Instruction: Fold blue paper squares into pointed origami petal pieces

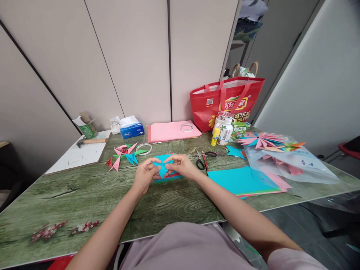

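Between my two hands is a small folded piece of blue paper [163, 170], its point facing down toward me. My left hand [145, 173] pinches its left side, and my right hand [180, 166] pinches its right side. Beneath them lies a small stack of coloured paper [168, 180] with blue on top, partly covered by my hands. Several folded paper pieces [123, 155] in pink, red, green and blue lie just left of my left hand. A roll of white tape [144, 149] rests beside them. Scissors [200, 159] and a red pencil [205, 162] lie to the right of my right hand.
Blue sheets [244, 182] top a stack at the right, near a plastic bag [292, 165] and a paper pinwheel [261, 141]. Pink sheets [168, 131], a tissue pack [132, 129], a glue stick [215, 137], bottles and a red bag [205, 108] stand behind. A hammer [92, 141] lies left.
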The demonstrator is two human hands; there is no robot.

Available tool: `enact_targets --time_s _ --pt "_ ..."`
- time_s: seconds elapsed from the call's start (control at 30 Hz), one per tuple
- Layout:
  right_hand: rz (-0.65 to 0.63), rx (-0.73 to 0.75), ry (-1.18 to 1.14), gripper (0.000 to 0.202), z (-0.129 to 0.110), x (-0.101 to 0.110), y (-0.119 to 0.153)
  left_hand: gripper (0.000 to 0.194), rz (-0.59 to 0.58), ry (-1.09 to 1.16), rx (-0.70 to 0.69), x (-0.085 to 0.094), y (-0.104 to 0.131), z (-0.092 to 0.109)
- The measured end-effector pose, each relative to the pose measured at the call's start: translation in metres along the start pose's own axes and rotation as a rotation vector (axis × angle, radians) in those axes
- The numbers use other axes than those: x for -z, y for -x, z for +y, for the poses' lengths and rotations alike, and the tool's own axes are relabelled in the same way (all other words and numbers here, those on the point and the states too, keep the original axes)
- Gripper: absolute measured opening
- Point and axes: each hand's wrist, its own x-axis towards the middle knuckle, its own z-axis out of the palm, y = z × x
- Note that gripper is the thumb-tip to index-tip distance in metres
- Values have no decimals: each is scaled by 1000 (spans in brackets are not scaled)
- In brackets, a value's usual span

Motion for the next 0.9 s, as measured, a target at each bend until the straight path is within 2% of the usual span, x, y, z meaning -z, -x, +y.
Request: enact_targets --time_s 0.17,0.37,0.6,0.73,0.9 --pt "13 -6 -88 34 0 -1 0 25 21 62 10 -1 0 4" --pt "43 -49 -105 25 -2 -1 0 22 30 58 13 -1 0 3" --pt "-92 -198 -269 33 -2 3 2 12 74 -39 -1 2 -1 -1" --pt "-44 -318 -288 34 -1 3 0 11 41 -82 47 0 0 0" --pt "-55 -313 -218 27 -2 2 1 20 -18 -65 83 -2 0 0"
